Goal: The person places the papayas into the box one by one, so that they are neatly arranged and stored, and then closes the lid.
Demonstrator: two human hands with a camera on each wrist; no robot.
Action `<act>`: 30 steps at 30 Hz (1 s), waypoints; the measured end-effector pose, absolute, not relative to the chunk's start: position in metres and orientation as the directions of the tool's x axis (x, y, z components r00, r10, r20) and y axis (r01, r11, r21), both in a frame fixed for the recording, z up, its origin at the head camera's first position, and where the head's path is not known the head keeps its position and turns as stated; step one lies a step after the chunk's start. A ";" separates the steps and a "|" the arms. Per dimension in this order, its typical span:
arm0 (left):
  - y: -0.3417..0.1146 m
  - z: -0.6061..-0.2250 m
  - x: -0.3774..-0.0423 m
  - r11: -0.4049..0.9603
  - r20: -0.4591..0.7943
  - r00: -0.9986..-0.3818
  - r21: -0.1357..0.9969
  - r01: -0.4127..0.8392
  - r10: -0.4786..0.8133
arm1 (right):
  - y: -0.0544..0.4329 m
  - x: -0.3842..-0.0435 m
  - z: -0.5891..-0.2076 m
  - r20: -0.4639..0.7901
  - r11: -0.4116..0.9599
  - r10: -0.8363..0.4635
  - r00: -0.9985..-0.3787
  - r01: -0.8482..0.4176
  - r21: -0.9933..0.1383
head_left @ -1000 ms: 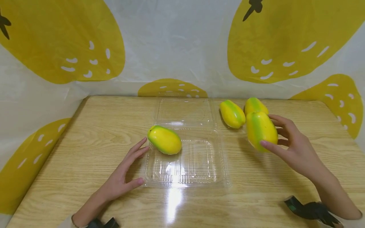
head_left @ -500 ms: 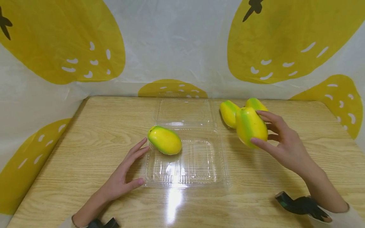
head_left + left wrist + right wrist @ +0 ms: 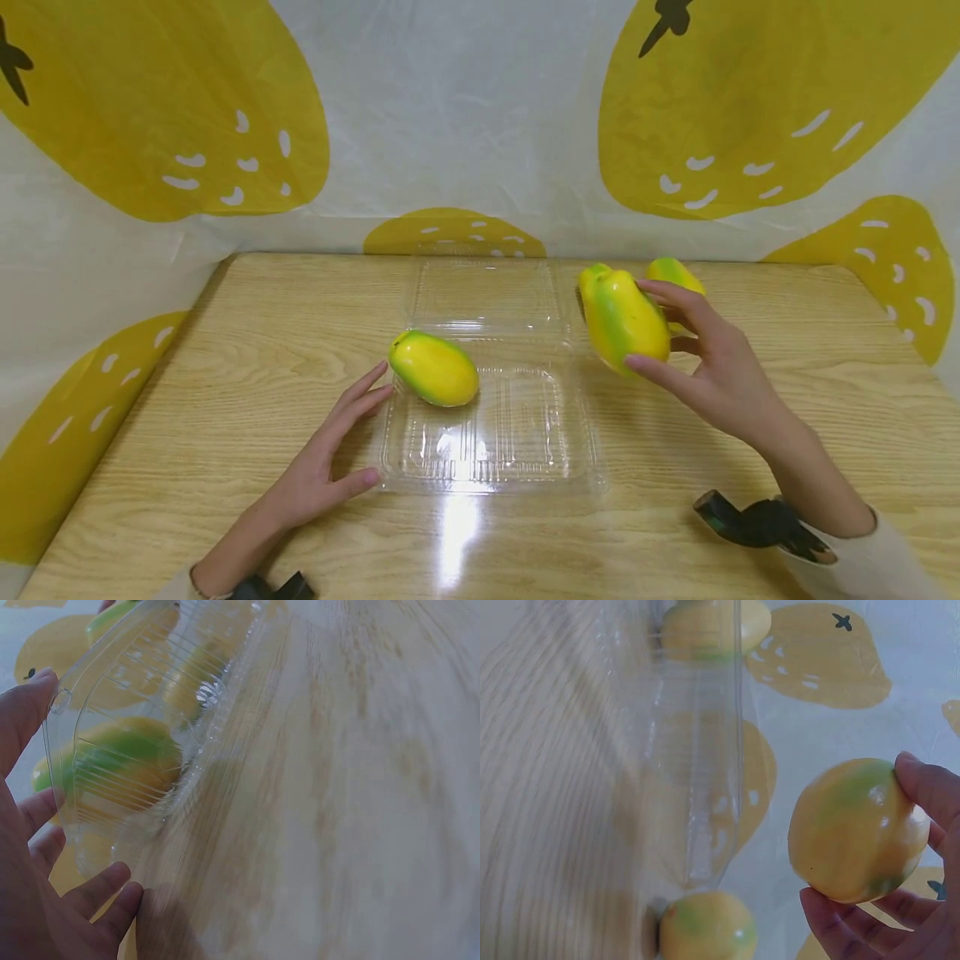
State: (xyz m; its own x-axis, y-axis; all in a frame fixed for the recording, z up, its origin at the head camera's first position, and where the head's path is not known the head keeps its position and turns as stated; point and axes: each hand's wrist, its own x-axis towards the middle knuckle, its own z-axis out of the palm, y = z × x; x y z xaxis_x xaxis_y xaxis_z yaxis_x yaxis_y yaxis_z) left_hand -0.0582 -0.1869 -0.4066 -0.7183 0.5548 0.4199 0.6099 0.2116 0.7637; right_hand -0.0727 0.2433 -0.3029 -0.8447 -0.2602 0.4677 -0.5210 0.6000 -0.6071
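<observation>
In the head view, my right hand (image 3: pixel 712 375) grips a yellow papaya (image 3: pixel 628 323) with green streaks, held above the table right of the clear plastic container (image 3: pixel 517 437). The right wrist view shows thumb and fingers round this papaya (image 3: pixel 847 832). A second papaya (image 3: pixel 435 369) lies in the left part of the container, whose hinged lid (image 3: pixel 487 292) lies folded back. My left hand (image 3: pixel 315 479) is at the container's left side, fingers extended and spread. In the left wrist view, the fingertips (image 3: pixel 46 679) are at the clear wall.
Behind the held fruit, another papaya (image 3: pixel 589 277) is partly hidden. One more papaya (image 3: pixel 678 273) lies at the back right, partly covered by my fingers. A printed cloth (image 3: pixel 465 125) hangs along the table's back edge. The wooden table (image 3: pixel 262 358) extends on both sides.
My right hand has carried the held papaya leftward and slightly away from me, and it now covers much of the back left papaya. The left hand and container have stayed put.
</observation>
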 end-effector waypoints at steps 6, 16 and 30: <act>-0.187 -0.407 -0.059 0.210 0.423 -0.717 0.763 0.612 0.553 | 0.230 -0.077 -0.301 0.483 0.578 -0.293 -0.825 -0.556 -0.598; -0.186 -0.405 -0.058 0.205 0.423 -0.717 0.766 0.610 0.554 | 0.211 -0.084 -0.301 0.487 0.544 -0.320 -0.813 -0.578 -0.608; -0.187 -0.407 -0.059 0.202 0.427 -0.716 0.765 0.612 0.553 | 0.193 -0.091 -0.313 0.494 0.503 -0.400 -0.772 -0.635 -0.586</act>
State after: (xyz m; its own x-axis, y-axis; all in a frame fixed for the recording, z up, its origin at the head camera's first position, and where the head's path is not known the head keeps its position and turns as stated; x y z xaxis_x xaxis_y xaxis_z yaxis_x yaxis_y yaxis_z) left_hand -0.0586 -0.1868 -0.4067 -0.7156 0.5532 0.4266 0.6119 0.2017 0.7648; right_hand -0.0915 0.1927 -0.3132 -0.7722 -0.3995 0.4941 -0.6352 0.5029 -0.5861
